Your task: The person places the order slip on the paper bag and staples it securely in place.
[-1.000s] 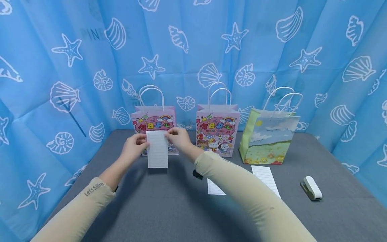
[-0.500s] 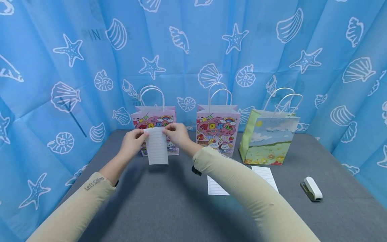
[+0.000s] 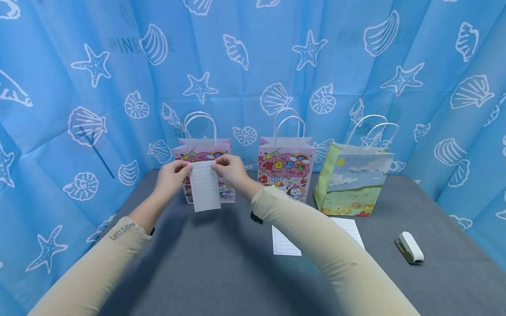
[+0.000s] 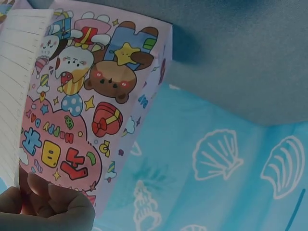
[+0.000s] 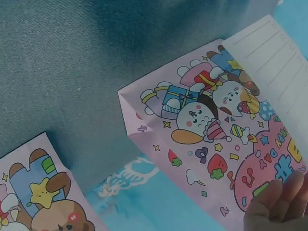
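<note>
Between my two hands hangs a white lined paper sheet (image 3: 205, 188), upright in front of the left pink gift bag (image 3: 226, 149). My left hand (image 3: 170, 180) pinches its upper left corner, while the upper right corner is held between the thumb and finger of my right hand (image 3: 233, 173). The sheet covers much of the bag's printed front. In the left wrist view, the lined paper (image 4: 17, 82) stands close before the cartoon print of the pink bag (image 4: 115, 77). Fingers of the right hand (image 5: 276, 204) show at the lower right of the right wrist view.
A second pink gift bag (image 3: 286, 169) stands in the middle, and a green landscape-printed bag (image 3: 352, 184) to its right. Two lined sheets lie on the grey table, one sheet (image 3: 284, 242) partly under my right arm. A white stapler-like tool (image 3: 410, 247) lies at the right.
Both hands have lifted the paper sheet upward a little in front of the left pink bag. The bags, the other sheets and the stapler-like tool stay where they were.
</note>
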Demonstrator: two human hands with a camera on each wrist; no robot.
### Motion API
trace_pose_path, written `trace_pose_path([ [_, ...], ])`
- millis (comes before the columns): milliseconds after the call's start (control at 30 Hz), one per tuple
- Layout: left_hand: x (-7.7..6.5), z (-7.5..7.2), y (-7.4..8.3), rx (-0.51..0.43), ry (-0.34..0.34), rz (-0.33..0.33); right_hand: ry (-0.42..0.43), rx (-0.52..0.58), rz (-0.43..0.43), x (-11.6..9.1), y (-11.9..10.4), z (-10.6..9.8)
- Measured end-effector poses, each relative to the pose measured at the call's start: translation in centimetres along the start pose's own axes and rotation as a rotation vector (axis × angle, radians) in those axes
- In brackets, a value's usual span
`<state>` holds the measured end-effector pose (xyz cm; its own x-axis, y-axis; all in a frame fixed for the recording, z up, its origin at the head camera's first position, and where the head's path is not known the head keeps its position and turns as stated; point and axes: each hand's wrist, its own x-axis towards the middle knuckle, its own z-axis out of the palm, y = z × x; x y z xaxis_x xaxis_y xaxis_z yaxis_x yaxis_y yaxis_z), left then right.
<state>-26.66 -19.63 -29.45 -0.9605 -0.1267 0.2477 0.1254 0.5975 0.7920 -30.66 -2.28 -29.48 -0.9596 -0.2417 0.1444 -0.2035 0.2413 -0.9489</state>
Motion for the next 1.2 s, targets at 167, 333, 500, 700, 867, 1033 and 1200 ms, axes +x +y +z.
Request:
trace_pose_path([
  [167, 0.4, 0.1, 0.0, 0.003, 0.010, -0.005, 0.016, -0.026, -0.009, 0.3, -0.1, 0.2],
  [333, 0.8, 0.1, 0.0, -0.017, 0.010, -0.018, 0.050, -0.043, -0.018, 0.8, -0.3, 0.3],
  [500, 1.2, 0.0, 0.2, -0.027, 0.024, -0.021, 0.080, -0.069, -0.003, 1.1, -0.6, 0.2],
  [700, 1.6, 0.0, 0.4, -0.015, 0.083, -0.018, 0.100, -0.100, -0.010, 1.5, -0.8, 0.2],
  [867, 2.3, 0.0, 0.3, 0.011, 0.128, 0.012, 0.116, -0.129, -0.035, 1.8, -1.3, 0.1],
  [1033, 2.6, -0.3, 0.4, 0.073, 0.152, 0.030, 0.148, -0.183, -0.022, 2.1, -1.5, 0.2],
  [1200, 2.8, -0.7, 0.5, 0.140, 0.171, 0.054, 0.178, -0.235, -0.003, 2.3, -1.7, 0.6],
])
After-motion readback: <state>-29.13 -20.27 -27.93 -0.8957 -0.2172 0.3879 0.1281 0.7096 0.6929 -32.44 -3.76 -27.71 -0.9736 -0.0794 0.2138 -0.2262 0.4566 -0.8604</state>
